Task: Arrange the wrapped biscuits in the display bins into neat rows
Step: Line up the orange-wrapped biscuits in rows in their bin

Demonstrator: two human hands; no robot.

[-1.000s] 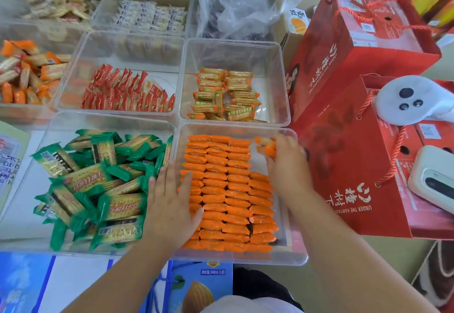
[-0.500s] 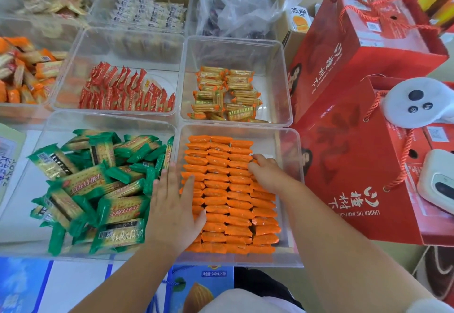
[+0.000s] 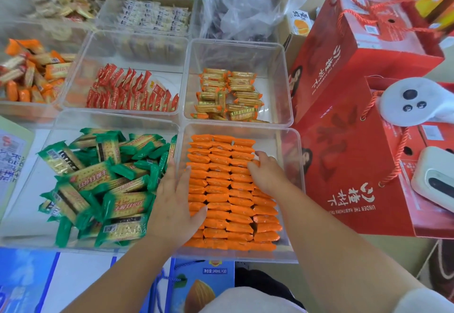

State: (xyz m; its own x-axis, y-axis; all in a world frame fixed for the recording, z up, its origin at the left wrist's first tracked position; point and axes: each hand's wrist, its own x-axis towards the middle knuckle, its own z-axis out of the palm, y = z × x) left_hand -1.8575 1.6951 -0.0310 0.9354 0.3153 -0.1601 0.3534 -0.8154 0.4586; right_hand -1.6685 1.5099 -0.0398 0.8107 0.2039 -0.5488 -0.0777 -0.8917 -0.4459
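Small orange wrapped biscuits (image 3: 221, 191) lie in neat rows inside the clear near-right bin (image 3: 291, 145). My left hand (image 3: 175, 202) rests flat on the left edge of those rows, with its fingers straight. At the far end of the shorter rightmost column, my right hand (image 3: 268, 173) has its fingers curled over an orange pack (image 3: 256, 163). The clear near-left bin (image 3: 29, 214) holds a loose heap of green wrapped biscuits (image 3: 98, 185).
Farther bins hold red packs (image 3: 127, 91), gold-and-orange packs (image 3: 228, 96) and mixed orange packs (image 3: 32, 72). Red gift boxes (image 3: 356, 141) stand close on the right, with white devices (image 3: 415, 101) on them. A crumpled plastic bag (image 3: 240, 10) lies behind. Blue cartons (image 3: 204, 285) sit below.
My right hand brought an orange pack down from the bin's far right corner onto the top of the rightmost column. My left hand has stayed flat in place.
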